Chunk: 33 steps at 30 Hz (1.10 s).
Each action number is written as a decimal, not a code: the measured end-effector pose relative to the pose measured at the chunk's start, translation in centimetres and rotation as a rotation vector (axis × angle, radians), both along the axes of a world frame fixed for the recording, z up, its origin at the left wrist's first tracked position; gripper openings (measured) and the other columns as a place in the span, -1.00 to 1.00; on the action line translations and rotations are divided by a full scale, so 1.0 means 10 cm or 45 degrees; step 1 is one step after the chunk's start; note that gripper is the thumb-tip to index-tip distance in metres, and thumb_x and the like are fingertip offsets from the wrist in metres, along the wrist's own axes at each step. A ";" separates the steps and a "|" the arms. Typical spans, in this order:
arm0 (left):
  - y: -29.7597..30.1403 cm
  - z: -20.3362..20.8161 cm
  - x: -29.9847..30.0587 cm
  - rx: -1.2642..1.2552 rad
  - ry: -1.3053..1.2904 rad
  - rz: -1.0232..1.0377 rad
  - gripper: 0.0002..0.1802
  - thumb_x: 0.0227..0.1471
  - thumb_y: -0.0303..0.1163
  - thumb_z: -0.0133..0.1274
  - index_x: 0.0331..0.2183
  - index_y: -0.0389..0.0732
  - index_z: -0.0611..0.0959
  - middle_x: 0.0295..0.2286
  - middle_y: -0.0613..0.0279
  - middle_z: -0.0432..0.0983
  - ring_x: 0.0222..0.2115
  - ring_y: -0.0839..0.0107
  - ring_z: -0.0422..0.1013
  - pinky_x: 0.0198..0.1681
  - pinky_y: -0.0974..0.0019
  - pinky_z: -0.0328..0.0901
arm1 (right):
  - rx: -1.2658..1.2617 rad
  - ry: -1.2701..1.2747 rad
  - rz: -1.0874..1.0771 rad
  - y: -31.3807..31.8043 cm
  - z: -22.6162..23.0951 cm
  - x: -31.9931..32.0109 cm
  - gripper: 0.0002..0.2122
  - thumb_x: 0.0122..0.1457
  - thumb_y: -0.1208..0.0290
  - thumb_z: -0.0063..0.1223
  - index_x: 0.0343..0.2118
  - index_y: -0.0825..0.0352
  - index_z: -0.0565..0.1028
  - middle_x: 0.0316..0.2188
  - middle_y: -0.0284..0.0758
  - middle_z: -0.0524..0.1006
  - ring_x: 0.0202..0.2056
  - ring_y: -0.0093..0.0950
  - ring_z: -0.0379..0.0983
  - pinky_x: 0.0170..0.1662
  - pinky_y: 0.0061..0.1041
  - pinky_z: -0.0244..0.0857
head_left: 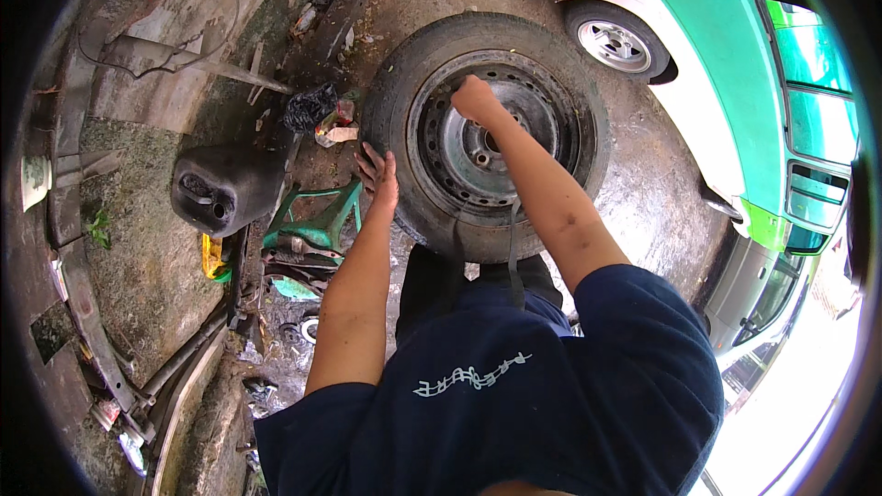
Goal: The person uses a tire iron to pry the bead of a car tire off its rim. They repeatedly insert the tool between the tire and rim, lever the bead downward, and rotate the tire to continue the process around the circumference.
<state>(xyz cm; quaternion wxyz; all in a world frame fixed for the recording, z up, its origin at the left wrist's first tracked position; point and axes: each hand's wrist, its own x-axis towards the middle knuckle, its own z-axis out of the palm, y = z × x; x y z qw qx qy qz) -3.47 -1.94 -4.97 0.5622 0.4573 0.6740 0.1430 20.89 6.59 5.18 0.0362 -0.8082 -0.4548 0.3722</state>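
Note:
A large car tire (390, 92) on a dark, dirty steel rim (459, 142) stands right in front of my legs, its rim side facing up toward me. My left hand (381, 179) lies against the tire's left side wall, fingers stretched and apart. Over the upper left part of the rim, my right hand (476, 99) is closed in a fist. What it grips, if anything, is hidden under the fingers. Two dark straps (516, 257) hang from my waist over the tire's near edge.
A green plastic stool (317, 220) stands left of the tire, close to a black plastic tank (216, 191). Beyond the tank a metal pipe (197, 60) juts out. Black plastic bag litter (310, 108) lies on the ground. A green and white van (717, 64) is parked at right.

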 end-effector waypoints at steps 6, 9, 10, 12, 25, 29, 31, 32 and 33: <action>0.00 -0.03 -0.01 -0.019 0.022 -0.012 0.09 -0.14 0.60 -0.41 0.27 0.31 -0.32 0.28 0.25 -0.65 0.28 -0.04 -0.60 0.18 -0.35 -0.45 | 0.037 -0.227 0.986 0.05 -0.19 0.62 -0.83 -0.10 0.47 0.00 -0.48 0.40 0.59 -0.40 0.05 0.55 -0.25 -0.08 0.52 -0.11 -0.23 0.36; -0.01 -0.05 -0.01 0.007 0.050 -0.020 0.09 -0.15 0.60 -0.40 0.27 0.31 -0.31 0.28 0.25 -0.65 0.28 -0.05 -0.58 0.18 -0.36 -0.45 | 0.105 -0.505 1.106 0.14 -0.25 0.59 -0.84 -0.12 0.49 0.02 -0.47 0.35 0.61 -0.41 0.00 0.56 -0.29 -0.09 0.54 -0.17 -0.24 0.41; -0.01 -0.05 -0.01 0.001 0.045 -0.012 0.09 -0.15 0.60 -0.40 0.27 0.31 -0.31 0.28 0.25 -0.65 0.28 -0.05 -0.57 0.18 -0.36 -0.45 | 0.047 -0.597 1.085 0.16 -0.25 0.54 -0.82 -0.11 0.49 0.02 -0.45 0.37 0.61 -0.40 -0.01 0.56 -0.29 -0.08 0.54 -0.17 -0.24 0.41; -0.01 -0.05 -0.01 -0.003 0.021 0.005 0.09 -0.16 0.60 -0.40 0.27 0.31 -0.30 0.28 0.25 -0.65 0.28 -0.05 -0.57 0.18 -0.36 -0.45 | 0.055 -0.415 0.789 0.14 -0.24 0.36 -0.81 -0.08 0.49 0.00 -0.43 0.41 0.60 -0.37 -0.02 0.57 -0.28 -0.08 0.54 -0.15 -0.25 0.41; -0.01 -0.05 -0.01 0.017 0.096 -0.029 0.10 -0.18 0.62 -0.43 0.27 0.33 -0.30 0.29 0.23 -0.62 0.28 -0.04 -0.56 0.17 -0.38 -0.43 | -0.006 0.115 0.100 0.13 -0.51 0.93 -0.74 -0.10 0.32 0.13 -0.34 0.33 0.59 -0.37 -0.05 0.58 -0.27 -0.14 0.54 -0.18 -0.26 0.41; -0.01 -0.04 0.00 0.010 0.098 -0.020 0.09 -0.16 0.61 -0.41 0.27 0.32 -0.31 0.29 0.23 -0.62 0.28 -0.06 -0.54 0.17 -0.39 -0.44 | 0.160 -0.009 -0.058 0.02 -0.37 1.39 -0.69 -0.11 0.31 0.09 -0.34 0.42 0.58 -0.37 0.01 0.57 -0.25 -0.12 0.53 -0.17 -0.26 0.40; -0.01 -0.04 0.02 0.012 0.105 -0.014 0.08 -0.14 0.60 -0.41 0.27 0.31 -0.31 0.29 0.22 -0.61 0.28 -0.07 -0.53 0.17 -0.40 -0.43 | 0.102 -0.026 -0.198 -0.08 -0.22 1.51 -0.70 -0.12 0.33 0.07 -0.35 0.44 0.58 -0.38 0.04 0.57 -0.25 -0.11 0.54 -0.18 -0.25 0.40; -0.01 -0.04 0.02 0.023 0.112 -0.019 0.07 -0.14 0.59 -0.41 0.27 0.31 -0.31 0.29 0.22 -0.61 0.28 -0.08 -0.53 0.16 -0.40 -0.42 | 0.130 -0.088 -0.148 -0.08 -0.17 1.48 -0.70 -0.12 0.33 0.07 -0.36 0.44 0.58 -0.37 0.05 0.56 -0.25 -0.12 0.54 -0.17 -0.25 0.40; -0.01 -0.04 0.03 0.022 0.126 -0.019 0.07 -0.13 0.58 -0.41 0.27 0.31 -0.31 0.29 0.22 -0.61 0.28 -0.08 -0.53 0.16 -0.41 -0.41 | 0.112 -0.189 -0.124 -0.06 -0.13 1.38 -0.71 -0.12 0.33 0.07 -0.36 0.44 0.58 -0.37 0.06 0.56 -0.25 -0.13 0.54 -0.17 -0.25 0.40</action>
